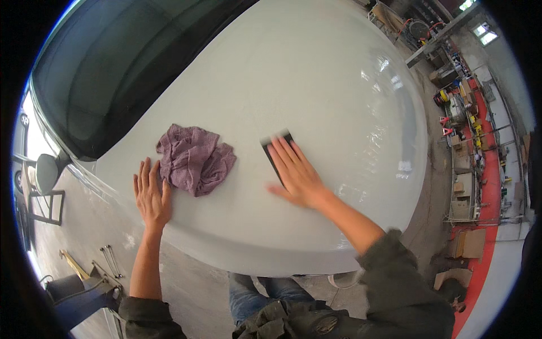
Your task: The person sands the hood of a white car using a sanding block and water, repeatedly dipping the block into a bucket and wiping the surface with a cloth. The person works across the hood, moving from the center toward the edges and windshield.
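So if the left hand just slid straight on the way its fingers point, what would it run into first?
Most likely the crumpled purple cloth. The left hand lies flat on the white car hood, fingers pointing up the panel, and the cloth's lower left edge sits just ahead of the fingertips, perhaps brushing past its side.

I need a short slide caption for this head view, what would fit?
Right hand presses a dark block on a white car hood; left hand beside a purple rag.
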A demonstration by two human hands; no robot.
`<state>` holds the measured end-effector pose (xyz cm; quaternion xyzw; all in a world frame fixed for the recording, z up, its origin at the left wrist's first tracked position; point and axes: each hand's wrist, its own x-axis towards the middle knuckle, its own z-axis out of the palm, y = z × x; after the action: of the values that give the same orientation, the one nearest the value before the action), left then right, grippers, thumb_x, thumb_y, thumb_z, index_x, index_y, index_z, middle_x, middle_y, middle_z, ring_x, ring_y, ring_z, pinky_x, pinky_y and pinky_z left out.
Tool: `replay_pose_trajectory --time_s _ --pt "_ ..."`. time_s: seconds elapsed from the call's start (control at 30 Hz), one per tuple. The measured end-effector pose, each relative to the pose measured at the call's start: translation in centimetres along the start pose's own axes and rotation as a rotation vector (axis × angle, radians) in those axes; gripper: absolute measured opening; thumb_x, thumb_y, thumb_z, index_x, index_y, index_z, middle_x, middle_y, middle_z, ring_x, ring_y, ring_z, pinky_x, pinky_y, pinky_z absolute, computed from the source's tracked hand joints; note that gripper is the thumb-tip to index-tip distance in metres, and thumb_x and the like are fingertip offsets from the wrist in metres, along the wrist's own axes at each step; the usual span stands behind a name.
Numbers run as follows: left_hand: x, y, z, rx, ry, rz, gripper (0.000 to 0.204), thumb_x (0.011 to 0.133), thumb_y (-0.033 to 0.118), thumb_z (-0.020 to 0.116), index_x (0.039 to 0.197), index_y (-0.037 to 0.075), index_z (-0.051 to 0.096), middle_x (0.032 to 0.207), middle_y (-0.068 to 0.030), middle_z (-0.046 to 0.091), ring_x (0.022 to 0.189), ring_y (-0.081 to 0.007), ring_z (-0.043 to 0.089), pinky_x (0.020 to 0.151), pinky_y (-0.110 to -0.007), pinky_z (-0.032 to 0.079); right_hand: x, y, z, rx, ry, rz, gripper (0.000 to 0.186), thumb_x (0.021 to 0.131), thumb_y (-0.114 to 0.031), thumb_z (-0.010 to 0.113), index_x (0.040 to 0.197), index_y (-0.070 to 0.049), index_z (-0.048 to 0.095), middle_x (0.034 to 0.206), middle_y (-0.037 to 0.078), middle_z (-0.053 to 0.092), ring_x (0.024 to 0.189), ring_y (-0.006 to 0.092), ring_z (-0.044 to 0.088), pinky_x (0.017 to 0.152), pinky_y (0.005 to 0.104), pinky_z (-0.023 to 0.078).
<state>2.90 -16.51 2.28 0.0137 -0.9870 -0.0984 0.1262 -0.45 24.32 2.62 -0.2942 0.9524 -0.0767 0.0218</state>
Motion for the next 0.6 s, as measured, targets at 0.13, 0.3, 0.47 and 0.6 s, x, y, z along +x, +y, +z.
replay_pose_trajectory --time_s 0.13,0.3,0.47,0.6 --pt "-0.1 0.3 0.1 -0.001 0.016 0.003 0.054 0.099 0.031 0.052 0.149 0.009 0.056 0.163 -0.0141 0.046 0.156 -0.0311 0.035 0.132 -0.048 0.018 -10.2 3.9 0.1 0.051 -0.122 -0.061 0.096 0.105 -0.067 0.040 0.167 0.003 0.018 0.176 0.019 0.013 0.164 0.0325 0.007 0.134 0.0475 0.007" --pt "0.0 0.5 0.0 -0.030 0.024 -0.003 0.054 0.099 0.033 0.053 0.148 0.010 0.057 0.163 -0.0135 0.046 0.156 -0.0305 0.035 0.131 -0.048 0.018 2.9 12.6 -1.9 -0.061 0.072 0.174 0.096 0.105 -0.066 0.044 0.167 0.002 0.017 0.176 0.018 0.013 0.164 0.0318 0.009 0.134 0.0485 0.008" --pt "0.4 0.0 1.2 -0.016 0.047 0.005 0.054 0.101 0.036 0.051 0.149 0.011 0.057 0.163 -0.0118 0.046 0.156 -0.0291 0.035 0.132 -0.047 0.018 5.8 10.6 -1.6 -0.013 0.154 0.294 0.095 0.104 -0.064 0.048 0.166 0.003 0.020 0.175 0.020 0.015 0.163 0.0333 0.011 0.133 0.0498 0.010" --pt "-0.2 -0.9 1.0 0.026 0.049 -0.003 0.053 0.102 0.036 0.052 0.149 0.013 0.057 0.163 -0.0108 0.046 0.156 -0.0275 0.035 0.132 -0.046 0.018 -4.4 3.0 1.2 0.046 0.106 0.007 0.098 0.101 -0.065 0.054 0.164 0.003 0.023 0.174 0.021 0.018 0.163 0.0347 0.014 0.133 0.0504 0.011"
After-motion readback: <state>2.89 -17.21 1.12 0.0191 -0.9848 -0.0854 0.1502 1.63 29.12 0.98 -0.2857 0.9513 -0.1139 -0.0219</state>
